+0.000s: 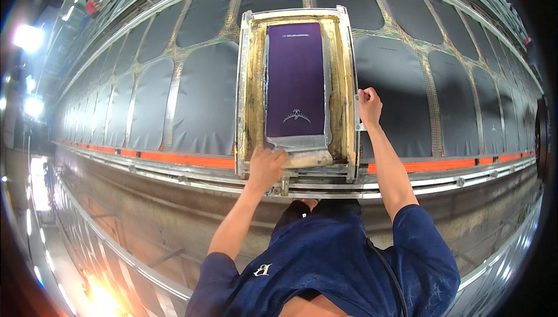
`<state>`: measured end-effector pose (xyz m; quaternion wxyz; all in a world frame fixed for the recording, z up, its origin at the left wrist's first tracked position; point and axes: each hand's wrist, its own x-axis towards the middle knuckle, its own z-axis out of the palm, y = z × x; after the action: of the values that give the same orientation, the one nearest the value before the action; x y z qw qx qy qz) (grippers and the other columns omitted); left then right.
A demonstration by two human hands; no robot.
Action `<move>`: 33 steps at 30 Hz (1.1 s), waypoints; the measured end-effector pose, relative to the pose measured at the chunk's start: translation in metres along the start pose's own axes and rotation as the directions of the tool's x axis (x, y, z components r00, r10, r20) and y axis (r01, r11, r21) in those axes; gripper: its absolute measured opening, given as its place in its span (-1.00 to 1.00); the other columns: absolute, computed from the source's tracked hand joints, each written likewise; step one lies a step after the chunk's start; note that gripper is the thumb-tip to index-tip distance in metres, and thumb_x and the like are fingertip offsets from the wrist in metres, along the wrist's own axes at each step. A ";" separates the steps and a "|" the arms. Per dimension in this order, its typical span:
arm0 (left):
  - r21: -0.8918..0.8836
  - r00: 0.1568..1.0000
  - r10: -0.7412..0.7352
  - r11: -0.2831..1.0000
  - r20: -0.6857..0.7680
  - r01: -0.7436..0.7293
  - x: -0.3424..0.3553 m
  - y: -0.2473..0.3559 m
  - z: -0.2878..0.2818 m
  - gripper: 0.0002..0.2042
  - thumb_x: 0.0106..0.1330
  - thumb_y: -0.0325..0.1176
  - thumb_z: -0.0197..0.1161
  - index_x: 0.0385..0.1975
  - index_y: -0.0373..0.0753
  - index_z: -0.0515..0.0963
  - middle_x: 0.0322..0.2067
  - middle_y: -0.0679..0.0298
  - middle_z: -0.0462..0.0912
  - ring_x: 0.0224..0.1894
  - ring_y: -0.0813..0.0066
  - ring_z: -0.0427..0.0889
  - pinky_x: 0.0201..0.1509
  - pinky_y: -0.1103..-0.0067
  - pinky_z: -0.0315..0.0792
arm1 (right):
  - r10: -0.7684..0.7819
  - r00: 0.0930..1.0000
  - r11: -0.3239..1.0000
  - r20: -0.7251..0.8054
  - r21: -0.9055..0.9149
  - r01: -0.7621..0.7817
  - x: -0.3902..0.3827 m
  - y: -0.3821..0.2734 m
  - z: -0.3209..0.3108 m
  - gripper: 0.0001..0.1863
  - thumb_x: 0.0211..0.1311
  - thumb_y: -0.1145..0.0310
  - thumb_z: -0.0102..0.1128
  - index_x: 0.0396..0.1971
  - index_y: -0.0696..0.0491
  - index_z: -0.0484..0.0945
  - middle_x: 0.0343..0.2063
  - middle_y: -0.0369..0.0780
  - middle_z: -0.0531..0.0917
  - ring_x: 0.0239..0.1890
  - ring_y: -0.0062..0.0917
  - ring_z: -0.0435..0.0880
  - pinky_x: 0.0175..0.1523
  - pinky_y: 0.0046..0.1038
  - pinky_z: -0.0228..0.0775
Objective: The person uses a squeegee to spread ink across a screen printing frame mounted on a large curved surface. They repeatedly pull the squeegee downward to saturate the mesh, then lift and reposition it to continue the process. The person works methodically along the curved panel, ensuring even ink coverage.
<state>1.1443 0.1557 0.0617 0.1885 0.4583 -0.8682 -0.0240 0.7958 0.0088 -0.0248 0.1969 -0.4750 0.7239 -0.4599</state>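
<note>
A screen printing frame (342, 49) with metal edges and yellowish, stained borders lies on the long table. Inside it is a purple rectangle (294, 72) bearing small white markings, with greyish residue around it. My left hand (266, 164) is closed on the left end of a pale, smeared squeegee blade (309, 158) lying crosswise at the frame's near end, below the purple area. My right hand (370, 106) has its fingers curled on the frame's right side, by a small metal bracket.
Rows of dark grey panels (206, 102) with taped gaps cover the table (171, 107), edged by an orange strip (421, 164) and metal rails (442, 182). A person in red (91, 6) is far off at upper left. Bright lamps (32, 38) glare at the left.
</note>
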 end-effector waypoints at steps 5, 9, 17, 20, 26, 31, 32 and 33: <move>-0.008 0.998 0.044 0.999 -0.047 -0.044 -0.015 -0.002 0.016 -0.61 -0.14 -0.52 0.31 -0.20 -0.13 0.63 -0.20 0.43 0.72 -0.36 0.39 0.57 -0.16 0.39 0.34 | 0.007 1.000 0.991 0.022 -0.132 -0.004 0.003 0.011 0.013 -0.72 0.35 0.18 0.23 -0.40 0.09 0.50 -0.50 -0.06 0.66 -0.32 0.00 0.68 -0.22 -0.16 0.47; -0.004 0.998 0.055 0.998 -0.034 -0.055 0.006 -0.026 0.032 -0.72 0.01 -0.46 0.28 -0.21 -0.17 0.61 -0.18 0.39 0.67 -0.31 0.38 0.57 -0.19 0.38 0.38 | 0.061 0.993 0.969 0.097 -0.246 -0.036 0.006 0.017 0.013 -0.74 0.34 0.17 0.24 -0.38 0.06 0.52 -0.52 -0.08 0.65 -0.35 -0.02 0.67 -0.19 -0.11 0.46; 0.057 0.995 0.080 0.995 -0.055 -0.076 0.198 -0.169 0.092 -0.63 -0.06 -0.52 0.35 -0.17 -0.10 0.64 -0.11 0.41 0.71 -0.19 0.36 0.62 0.02 0.34 0.39 | -0.164 0.896 0.978 0.413 -0.053 0.204 0.107 -0.062 0.042 -0.58 0.23 0.04 0.35 -0.10 0.08 0.68 -0.05 -0.11 0.72 0.12 -0.17 0.61 0.24 -0.19 0.40; 0.087 0.994 0.098 0.992 -0.054 -0.093 0.287 -0.216 0.109 -0.68 -0.04 -0.49 0.39 -0.21 -0.08 0.65 -0.17 0.36 0.74 -0.18 0.34 0.64 0.05 0.32 0.39 | -0.378 0.789 0.902 0.484 0.001 0.431 0.166 -0.102 0.091 -0.56 0.23 0.02 0.36 -0.08 0.07 0.68 -0.07 -0.08 0.72 0.08 -0.16 0.64 0.21 -0.20 0.44; -0.048 0.976 0.018 0.999 0.219 -0.007 0.390 -0.271 0.097 -0.79 -0.01 -0.23 0.49 -0.34 -0.01 0.72 -0.41 0.26 0.75 -0.29 0.21 0.71 0.02 0.26 0.45 | -0.231 0.529 0.814 0.817 -0.135 0.565 0.266 -0.146 0.142 -0.52 0.15 0.02 0.44 -0.08 0.08 0.69 -0.18 -0.05 0.74 -0.06 -0.11 0.70 0.08 -0.18 0.52; -0.028 0.957 -0.049 0.998 0.288 0.060 0.435 -0.288 0.100 -0.71 -0.02 -0.08 0.55 -0.34 -0.04 0.75 -0.47 0.23 0.75 -0.29 0.14 0.74 -0.11 0.25 0.54 | -0.074 0.589 0.802 0.805 -0.304 0.515 0.299 -0.160 0.179 -0.53 0.01 0.08 0.53 -0.18 0.11 0.71 -0.30 -0.01 0.75 -0.17 -0.10 0.73 -0.04 -0.14 0.54; -0.023 0.950 -0.067 0.997 0.304 0.078 0.438 -0.288 0.102 -0.71 -0.02 -0.07 0.55 -0.34 -0.04 0.75 -0.46 0.24 0.75 -0.29 0.14 0.75 -0.13 0.26 0.55 | -0.094 0.588 0.784 0.803 -0.304 0.542 0.299 -0.158 0.184 -0.55 0.00 0.09 0.53 -0.20 0.11 0.72 -0.32 -0.01 0.75 -0.19 -0.10 0.73 -0.05 -0.15 0.54; -0.023 0.943 -0.084 0.995 0.323 0.096 0.439 -0.288 0.103 -0.70 -0.02 -0.06 0.56 -0.34 -0.04 0.75 -0.46 0.24 0.76 -0.29 0.14 0.75 -0.14 0.26 0.56 | -0.079 0.596 0.756 0.799 -0.341 0.558 0.298 -0.155 0.188 -0.56 -0.01 0.11 0.54 -0.21 0.11 0.72 -0.35 0.00 0.75 -0.20 -0.10 0.73 -0.06 -0.15 0.54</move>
<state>1.1115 -0.3773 0.0381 0.0518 0.4837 -0.8649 -0.1237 0.8700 -0.3593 0.0587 0.2350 -0.7828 0.5758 -0.0191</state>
